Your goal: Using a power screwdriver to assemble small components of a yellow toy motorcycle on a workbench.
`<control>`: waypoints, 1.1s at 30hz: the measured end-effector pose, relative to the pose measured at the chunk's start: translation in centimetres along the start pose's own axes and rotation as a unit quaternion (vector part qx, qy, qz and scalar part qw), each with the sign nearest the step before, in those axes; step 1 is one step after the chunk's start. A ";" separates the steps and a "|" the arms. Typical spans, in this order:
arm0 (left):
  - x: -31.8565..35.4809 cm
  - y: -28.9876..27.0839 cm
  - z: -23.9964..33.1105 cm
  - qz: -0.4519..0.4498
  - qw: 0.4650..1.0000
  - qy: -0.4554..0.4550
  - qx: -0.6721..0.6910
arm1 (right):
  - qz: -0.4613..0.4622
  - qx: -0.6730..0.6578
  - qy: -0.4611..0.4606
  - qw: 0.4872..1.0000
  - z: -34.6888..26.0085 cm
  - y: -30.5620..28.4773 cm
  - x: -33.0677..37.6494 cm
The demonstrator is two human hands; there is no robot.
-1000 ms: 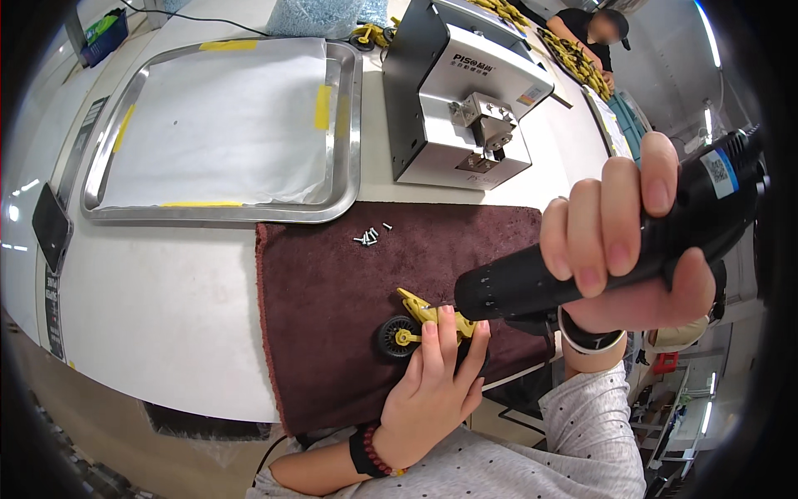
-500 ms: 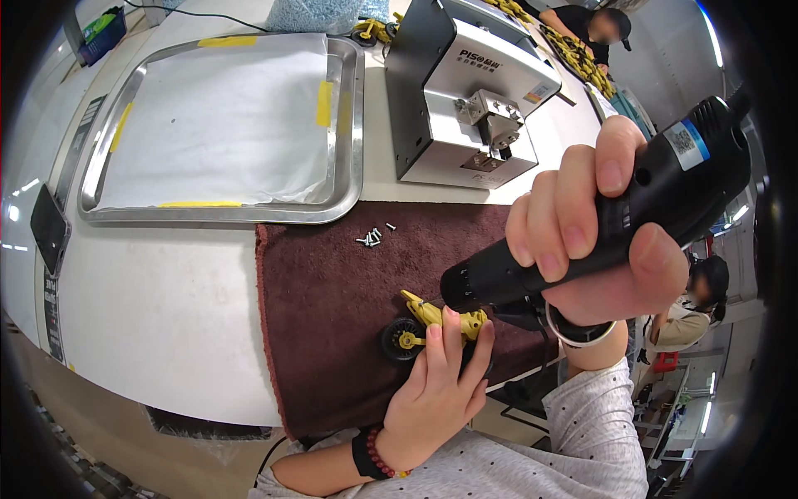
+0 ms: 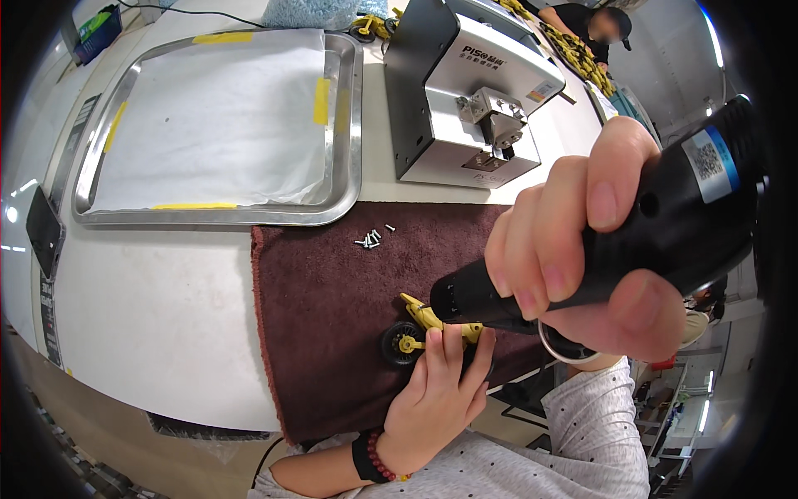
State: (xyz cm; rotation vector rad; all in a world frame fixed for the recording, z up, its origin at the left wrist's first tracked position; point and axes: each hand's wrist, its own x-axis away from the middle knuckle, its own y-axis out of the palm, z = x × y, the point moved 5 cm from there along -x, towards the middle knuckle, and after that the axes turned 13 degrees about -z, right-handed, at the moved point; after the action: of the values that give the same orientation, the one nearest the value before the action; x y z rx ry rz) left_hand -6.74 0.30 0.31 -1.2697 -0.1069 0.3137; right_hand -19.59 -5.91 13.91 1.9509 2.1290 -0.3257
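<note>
My left hand presses a small yellow toy vehicle with a black wheel down on the dark brown cloth. Its fingers cover much of the yellow body. In my right hand is a black electric screwdriver, slanting down to the left. The tool's nose is right over the toy's upper body; its bit and any screw under it cannot be made out. Several small silver screws lie loose on the cloth, beyond the toy.
A metal tray lined with white paper stands at the back left. Behind the cloth sits a silver and black machine. A phone lies at the far left edge. Another person is by yellow parts at the back right.
My right hand has brought the screwdriver down and slightly left, so its nose now overlaps the toy's body. The left hand stays in place on the toy.
</note>
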 end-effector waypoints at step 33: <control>-0.5 -1.0 0.0 -0.006 0.999 -0.026 -0.024 | 0.024 0.018 -0.112 0.993 -1.1 -1.5 2.2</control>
State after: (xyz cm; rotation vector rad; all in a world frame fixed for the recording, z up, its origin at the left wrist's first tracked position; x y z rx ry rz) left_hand -7.03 -0.07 1.30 -1.3076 -0.1663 0.3353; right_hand -21.32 -3.64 14.25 1.8828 1.9440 -0.5497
